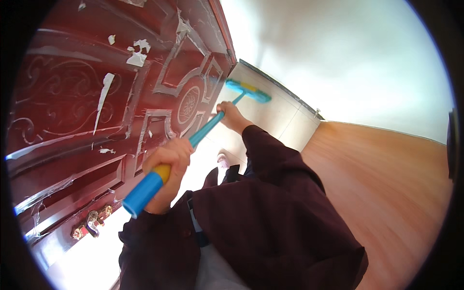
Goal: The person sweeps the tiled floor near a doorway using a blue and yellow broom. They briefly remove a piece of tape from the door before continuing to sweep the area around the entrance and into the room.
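Nearest the camera, at 6 o'clock, the person's dark maroon sleeves and jacket [270,227] fill the lower frame. The left hand [169,166], just left of centre toward 8 o'clock, has its fingers wrapped fully closed around the upper end of a long blue plastic mop handle with a yellow collar [159,179], whose butt points toward 7 o'clock. The right hand [231,117], just above centre, is likewise closed around the same handle farther down the shaft. The handle runs up toward 12 o'clock and ends in a flat turquoise mop head with a yellow middle patch [249,91], which rests on the pale tiled floor [275,118] just beside the lower edge of the door.

A dark red carved wooden door [96,96] occupies the frame from 8 to 12 o'clock, carrying torn strips of white protective film [104,96] and a brass lever handle [92,223] near 8 o'clock. A tan wood-look floor surface [382,183] lies at 3 to 4 o'clock, and a white wall [348,53] at 1 to 2 o'clock.

Progress, as a judgement: mopping appears under way, with the head working the tiles near the door. No wet or dry boundary can be made out, so the share of floor finished cannot be told.
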A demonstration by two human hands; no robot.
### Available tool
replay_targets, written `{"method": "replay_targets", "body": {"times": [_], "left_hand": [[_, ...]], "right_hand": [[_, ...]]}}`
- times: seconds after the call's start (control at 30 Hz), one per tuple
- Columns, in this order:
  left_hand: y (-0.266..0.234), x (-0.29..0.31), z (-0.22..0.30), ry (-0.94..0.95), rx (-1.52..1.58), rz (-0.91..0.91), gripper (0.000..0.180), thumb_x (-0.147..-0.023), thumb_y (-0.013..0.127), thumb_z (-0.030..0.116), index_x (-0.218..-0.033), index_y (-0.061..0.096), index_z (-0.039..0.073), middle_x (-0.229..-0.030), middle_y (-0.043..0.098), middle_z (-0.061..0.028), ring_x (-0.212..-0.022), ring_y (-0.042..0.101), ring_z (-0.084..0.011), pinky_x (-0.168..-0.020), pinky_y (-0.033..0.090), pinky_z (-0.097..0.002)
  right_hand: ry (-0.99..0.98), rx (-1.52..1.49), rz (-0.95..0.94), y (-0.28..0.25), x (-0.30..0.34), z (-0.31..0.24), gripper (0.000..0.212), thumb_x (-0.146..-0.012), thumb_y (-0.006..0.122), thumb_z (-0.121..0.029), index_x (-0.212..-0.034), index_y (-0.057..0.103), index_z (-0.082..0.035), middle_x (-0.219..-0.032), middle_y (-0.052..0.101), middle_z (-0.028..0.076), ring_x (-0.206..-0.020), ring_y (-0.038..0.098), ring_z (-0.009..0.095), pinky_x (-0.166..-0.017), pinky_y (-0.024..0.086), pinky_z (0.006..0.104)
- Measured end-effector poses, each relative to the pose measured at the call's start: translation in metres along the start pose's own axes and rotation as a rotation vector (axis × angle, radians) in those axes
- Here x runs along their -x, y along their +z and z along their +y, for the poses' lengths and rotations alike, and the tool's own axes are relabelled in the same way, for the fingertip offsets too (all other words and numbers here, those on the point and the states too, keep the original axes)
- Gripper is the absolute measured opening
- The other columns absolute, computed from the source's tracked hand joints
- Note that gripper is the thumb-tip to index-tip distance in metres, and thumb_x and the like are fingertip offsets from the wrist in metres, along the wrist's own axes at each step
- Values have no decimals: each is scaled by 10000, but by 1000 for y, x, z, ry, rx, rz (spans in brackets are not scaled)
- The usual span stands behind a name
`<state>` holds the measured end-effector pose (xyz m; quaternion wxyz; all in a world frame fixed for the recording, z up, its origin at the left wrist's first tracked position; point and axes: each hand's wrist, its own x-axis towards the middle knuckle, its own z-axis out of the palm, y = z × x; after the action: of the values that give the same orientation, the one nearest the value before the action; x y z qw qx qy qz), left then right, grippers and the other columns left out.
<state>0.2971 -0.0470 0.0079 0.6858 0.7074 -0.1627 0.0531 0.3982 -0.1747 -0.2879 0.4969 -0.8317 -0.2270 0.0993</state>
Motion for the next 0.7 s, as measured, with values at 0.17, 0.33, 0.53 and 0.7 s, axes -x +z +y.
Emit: {"method": "replay_targets", "body": {"times": [0.17, 0.33, 0.53, 0.7], "left_hand": [[-21, -2, 25, 83, 169, -151, 208, -734, 648, -101, -800, 505, 35, -679, 526, -76, -618, 492, -219, -627, 418, -382], [-44, 14, -28, 83, 102, -131, 183, -773, 621, -90, -792, 516, 58, -715, 535, -56, -672, 520, -193, -716, 438, -368], [-46, 45, -4, -6, -12, -31, 183, -780, 580, -106, -769, 473, 41, -702, 505, -62, -681, 491, -198, -742, 429, -360], [-65, 56, 48, -36, 151, -12, 194, -735, 618, -115, -768, 513, 44, -696, 528, -68, -671, 511, -202, -682, 416, -353]], "right_hand": [[-81, 50, 178, -12, 19, -46, 317, -733, 748, -254, -632, 524, -53, -652, 541, 133, -692, 551, 346, -618, 428, 439], [36, 89, 365, 1, -17, -9, 241, -736, 730, -168, -682, 539, -31, -729, 553, 140, -694, 555, 351, -640, 448, 432], [-56, -22, 30, 50, 4, -9, 175, -751, 678, -156, -698, 547, -52, -763, 573, 160, -773, 564, 371, -681, 442, 419], [-174, -38, -240, 51, 33, -80, 137, -711, 607, -153, -678, 531, -43, -733, 582, 190, -790, 558, 410, -658, 438, 454]]}}
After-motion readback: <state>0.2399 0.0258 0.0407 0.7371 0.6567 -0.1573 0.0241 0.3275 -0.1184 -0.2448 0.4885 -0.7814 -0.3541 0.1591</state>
